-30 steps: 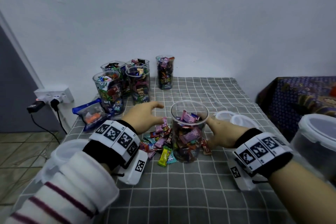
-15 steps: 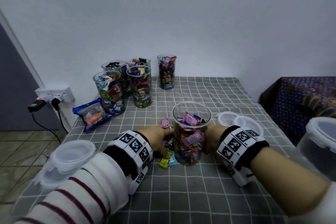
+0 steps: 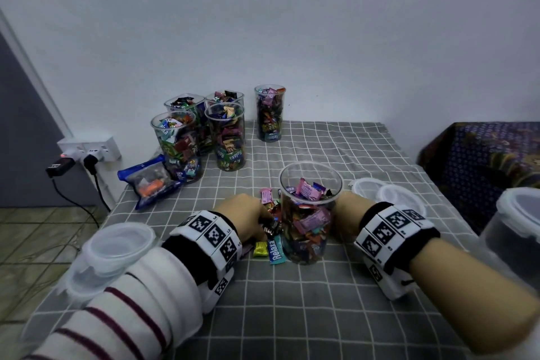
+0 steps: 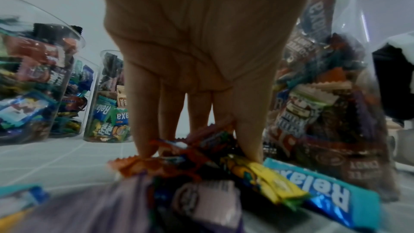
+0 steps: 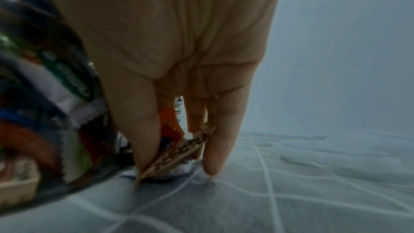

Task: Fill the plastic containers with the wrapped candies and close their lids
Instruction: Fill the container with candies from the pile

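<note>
A clear plastic container (image 3: 309, 213), partly filled with wrapped candies, stands open in the middle of the grey checked table (image 3: 292, 316). Loose wrapped candies (image 3: 270, 245) lie in a pile just left of it. My left hand (image 3: 248, 219) reaches down into that pile. In the left wrist view the left hand (image 4: 197, 153) has its fingers and thumb closed around several candies (image 4: 201, 146). My right hand (image 3: 344, 219) is low at the container's right side, partly hidden behind it. In the right wrist view the right hand (image 5: 177, 166) pinches a brown patterned candy (image 5: 179, 151) and an orange one against the tablecloth.
Several filled containers (image 3: 228, 137) stand at the back left beside a blue bag (image 3: 149, 181). Loose lids (image 3: 388, 193) lie right of the open container. A lidded container (image 3: 517, 231) is at the far right, and stacked empty ones (image 3: 114, 254) at the left edge.
Both hands have come down and nearer to the container's base. The left went from hovering open over the pile to gripping candies; the right dropped from the container's side to candies on the table.
</note>
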